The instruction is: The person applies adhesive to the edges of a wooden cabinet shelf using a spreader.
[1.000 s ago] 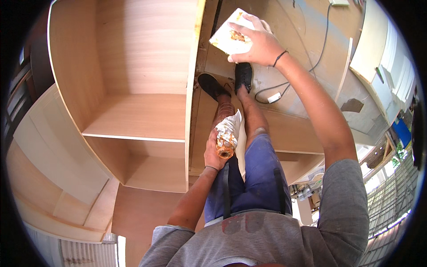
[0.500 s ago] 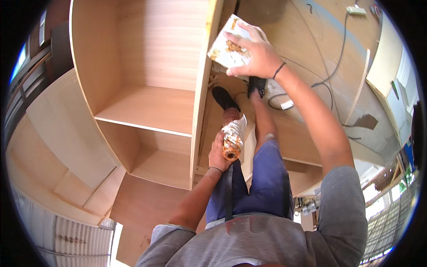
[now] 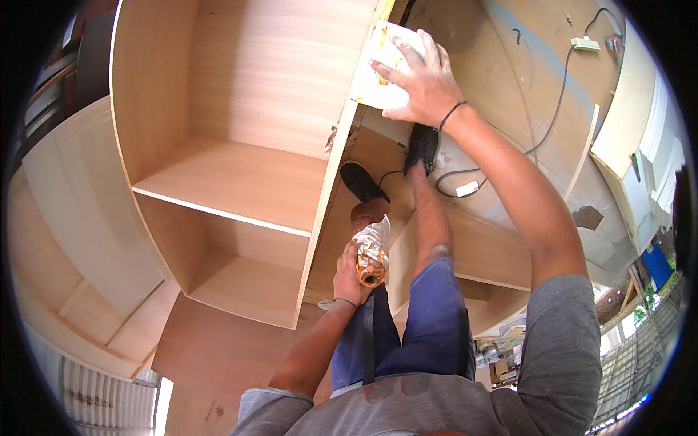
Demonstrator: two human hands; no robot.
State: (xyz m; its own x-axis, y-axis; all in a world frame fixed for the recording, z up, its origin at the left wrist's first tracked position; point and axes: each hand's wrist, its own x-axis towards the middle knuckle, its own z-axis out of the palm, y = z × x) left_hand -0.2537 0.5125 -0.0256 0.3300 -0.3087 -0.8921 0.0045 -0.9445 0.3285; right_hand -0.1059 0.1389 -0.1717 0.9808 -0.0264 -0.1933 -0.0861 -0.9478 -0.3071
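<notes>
My left hand (image 3: pixel 350 277) is wrapped round a crinkled silver-white roll (image 3: pixel 373 251) held in front of my legs. Its near end is smeared orange-brown and has a dark hole in the middle. My right hand (image 3: pixel 425 83) reaches far forward and grips a flat, squarish white piece (image 3: pixel 376 69) with brown stains; what it is made of I cannot tell. The piece lies over the right-hand edge of an open wooden cabinet (image 3: pixel 233 171), hiding part of that edge. Its contact with the wood is hidden under it.
A dark cable (image 3: pixel 558 116) winds over the floor at the right, with a white power strip (image 3: pixel 585 44) at the far end. Another low wooden carcass (image 3: pixel 483 243) sits right of my legs. Pale panels (image 3: pixel 87 196) lean at the left.
The white piece in my right hand has come onto the cabinet's edge. My left hand with the roll is slightly lower in view. The view has shifted a little.
</notes>
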